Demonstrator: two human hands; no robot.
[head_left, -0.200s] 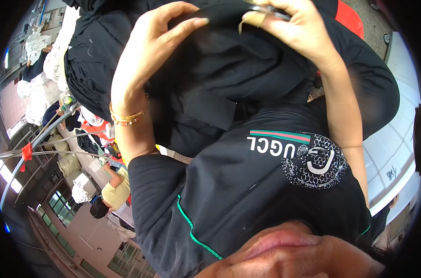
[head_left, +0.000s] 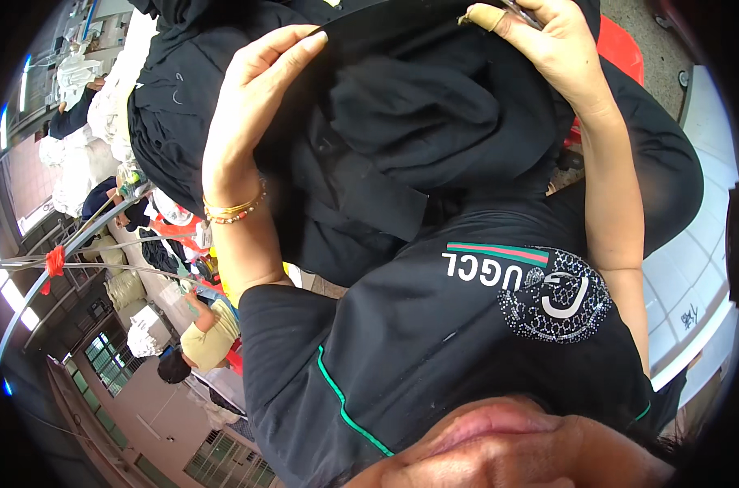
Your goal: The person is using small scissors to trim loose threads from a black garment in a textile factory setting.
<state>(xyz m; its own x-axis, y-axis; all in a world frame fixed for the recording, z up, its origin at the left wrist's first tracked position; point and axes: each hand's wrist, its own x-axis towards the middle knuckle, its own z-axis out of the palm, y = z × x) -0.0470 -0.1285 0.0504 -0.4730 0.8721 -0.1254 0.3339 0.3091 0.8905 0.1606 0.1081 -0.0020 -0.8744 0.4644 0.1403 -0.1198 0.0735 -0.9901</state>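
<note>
Black cloth (head_left: 418, 106) lies bunched over my lap, its upper edge stretched in a curve between my hands. My left hand (head_left: 252, 98) pinches that edge at the left, thumb against fingers. At the upper right, my right hand (head_left: 560, 53) is closed around a small metal tool (head_left: 525, 13) that looks like thread snips; most of it is hidden by the fingers and the frame's top edge. A tan wrap (head_left: 485, 17) covers my right thumb, which is close to the cloth's edge. Whether the right fingers also grip the cloth, I cannot tell.
More black cloth (head_left: 170, 106) is heaped at the left. A red stool or chair (head_left: 621, 53) shows behind my right arm, near a white panelled surface (head_left: 670, 281). Farther left are metal rails (head_left: 93, 230), white cloth piles (head_left: 77, 175) and a person in yellow (head_left: 209, 337).
My hands have moved apart, the left one leftward and the right one rightward. Between them, the cloth's edge spans a wider stretch. The metal tool has stayed in my right hand.
</note>
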